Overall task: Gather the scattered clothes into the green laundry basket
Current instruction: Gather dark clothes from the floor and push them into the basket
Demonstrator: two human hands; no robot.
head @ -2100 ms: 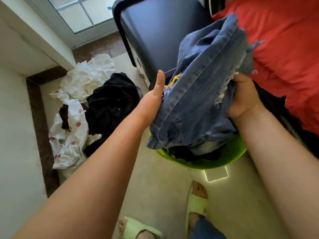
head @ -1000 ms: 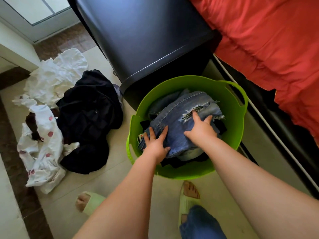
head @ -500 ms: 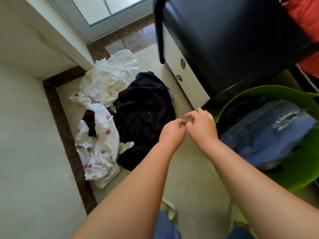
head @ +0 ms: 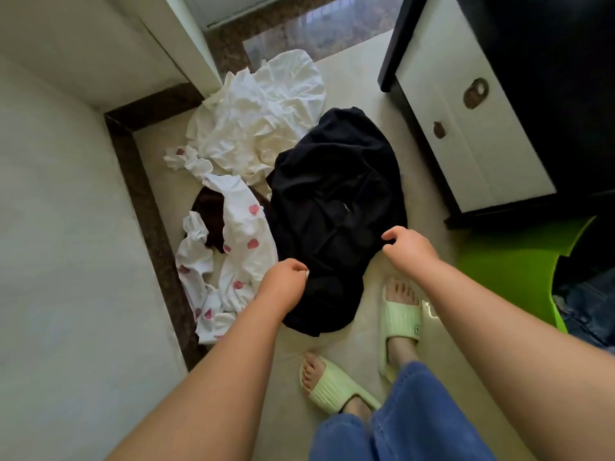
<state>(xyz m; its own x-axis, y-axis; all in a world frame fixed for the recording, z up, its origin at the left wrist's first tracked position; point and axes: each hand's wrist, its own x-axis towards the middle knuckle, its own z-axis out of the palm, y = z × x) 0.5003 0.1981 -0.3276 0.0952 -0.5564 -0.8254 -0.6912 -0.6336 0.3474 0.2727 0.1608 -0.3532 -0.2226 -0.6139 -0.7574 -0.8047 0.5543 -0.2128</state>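
A black garment [head: 336,207] lies crumpled on the floor in the middle of the view. My left hand [head: 283,284] is at its lower left edge with curled fingers. At its right edge, my right hand [head: 411,249] has thumb and fingers curled. Whether either hand grips the fabric is unclear. A white garment [head: 259,118] lies behind it, and a white one with red hearts [head: 239,247] lies to its left over a dark brown piece [head: 211,214]. The green laundry basket [head: 512,257] is at the right edge and holds blue jeans [head: 589,311].
A black cabinet with white drawer fronts [head: 466,128] stands at the right, behind the basket. A wall and dark floor border [head: 146,207] close off the left side. My feet in pale green slippers [head: 399,317] stand on the tiled floor just right of the black garment.
The jeans were pressed into the basket and let go. I turned left, and both hands moved from the basket down to the edges of the black garment.
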